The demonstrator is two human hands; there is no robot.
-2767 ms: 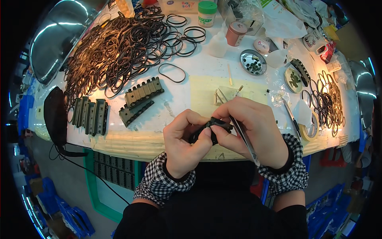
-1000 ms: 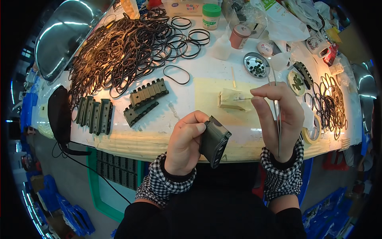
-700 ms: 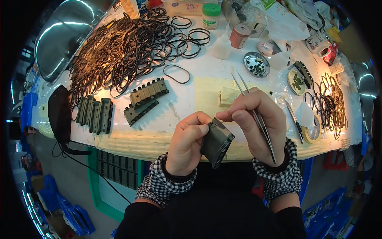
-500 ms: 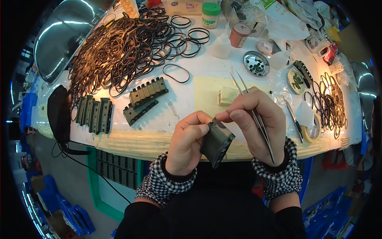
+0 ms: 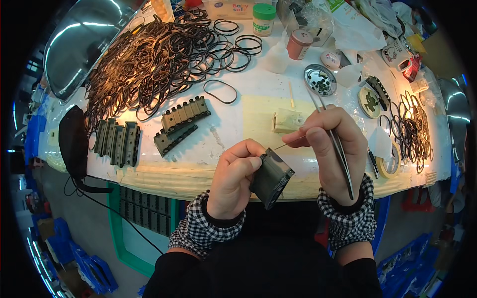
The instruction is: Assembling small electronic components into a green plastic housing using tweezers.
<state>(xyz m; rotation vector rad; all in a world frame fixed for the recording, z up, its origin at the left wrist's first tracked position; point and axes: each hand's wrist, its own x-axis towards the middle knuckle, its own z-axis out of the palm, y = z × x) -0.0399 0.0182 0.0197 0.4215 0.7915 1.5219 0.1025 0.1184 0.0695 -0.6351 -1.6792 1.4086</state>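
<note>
Close to the table's front edge, my left hand grips a dark green, ridged plastic part between thumb and fingers, tilted. My right hand is closed, a pair of metal tweezers lying across it with the tips pointing away from me. From its fingertips a thin wire-like strand runs to the part's upper corner; whether it is a wire, thread or needle I cannot tell. A pale block sits beyond on yellowish tape. Past the tweezers is a round metal dish with small dark pieces.
Dark rubber rings are heaped at back left, with a smaller heap on the right. Ridged green parts lie left of my hands. A tape roll is at the right. Below the table stands a green crate.
My right hand has drawn away to the right and slightly up with the tweezers, baring a thin strand between its fingertips and the part. My left hand has stayed put.
</note>
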